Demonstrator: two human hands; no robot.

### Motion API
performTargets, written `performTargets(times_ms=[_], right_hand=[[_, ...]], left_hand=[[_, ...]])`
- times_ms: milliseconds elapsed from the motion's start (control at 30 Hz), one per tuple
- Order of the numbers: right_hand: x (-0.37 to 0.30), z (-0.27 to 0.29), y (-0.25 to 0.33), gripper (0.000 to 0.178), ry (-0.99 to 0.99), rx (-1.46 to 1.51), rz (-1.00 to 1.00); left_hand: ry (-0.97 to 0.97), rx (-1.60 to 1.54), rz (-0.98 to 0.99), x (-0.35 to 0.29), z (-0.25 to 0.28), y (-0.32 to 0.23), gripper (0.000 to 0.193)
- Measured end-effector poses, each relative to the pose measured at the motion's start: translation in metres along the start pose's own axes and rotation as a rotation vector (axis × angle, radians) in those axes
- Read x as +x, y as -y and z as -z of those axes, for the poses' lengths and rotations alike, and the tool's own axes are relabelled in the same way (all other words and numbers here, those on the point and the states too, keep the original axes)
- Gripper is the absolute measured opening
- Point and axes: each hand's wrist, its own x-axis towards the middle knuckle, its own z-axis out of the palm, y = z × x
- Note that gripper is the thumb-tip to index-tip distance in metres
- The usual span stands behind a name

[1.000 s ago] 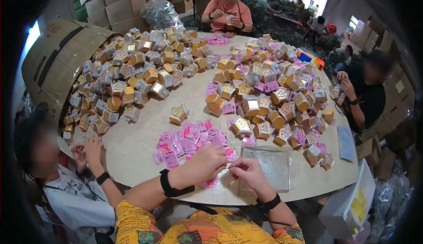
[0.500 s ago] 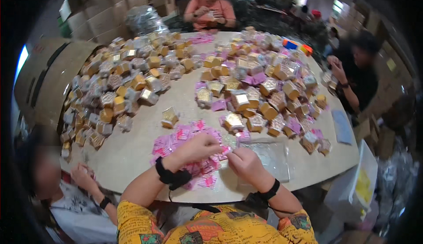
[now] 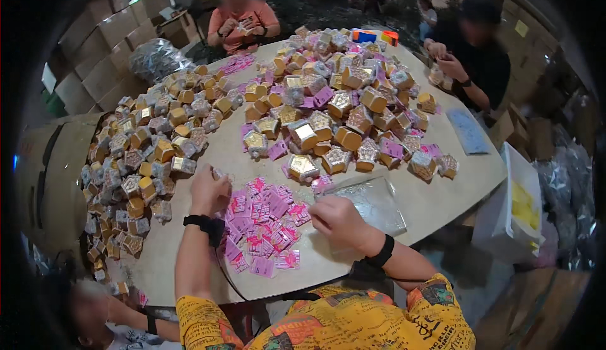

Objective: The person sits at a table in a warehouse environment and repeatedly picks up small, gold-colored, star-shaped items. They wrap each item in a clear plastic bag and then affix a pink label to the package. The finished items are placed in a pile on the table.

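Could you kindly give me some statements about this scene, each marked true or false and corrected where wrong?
1. The flat pink pieces lie between the left hand and the right hand. True.
2. The blue pad lies to the left of the flat pink pieces. False: it lies to their right.
3. A dark band circles the right wrist. True.
4. The white bin stands on top of the table. False: it stands beside the right edge.

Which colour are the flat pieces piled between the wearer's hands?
The flat pieces are pink with brighter pink markings, best seen in the head view.
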Motion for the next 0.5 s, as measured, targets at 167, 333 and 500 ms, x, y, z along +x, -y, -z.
performTargets(times_ms=[167,333,500], right_hand=[[0.025,0.015,-0.001,0.007,-0.092,0.050,-0.102],[0.062,0.015,0.005,0.007,-0.029,0.046,-0.039],[0.074,0.002,0.003,0.010,0.015,0.009,0.024]], left_hand=[[0.017,-0.730,-0.065,-0.030,0.035,-0.051,0.060],[0.007,-0.718,-0.393,-0.080,0.053,-0.096,0.061],[-0.005,-0.766,-0.493,-0.091,0.044,-0.096,0.056]])
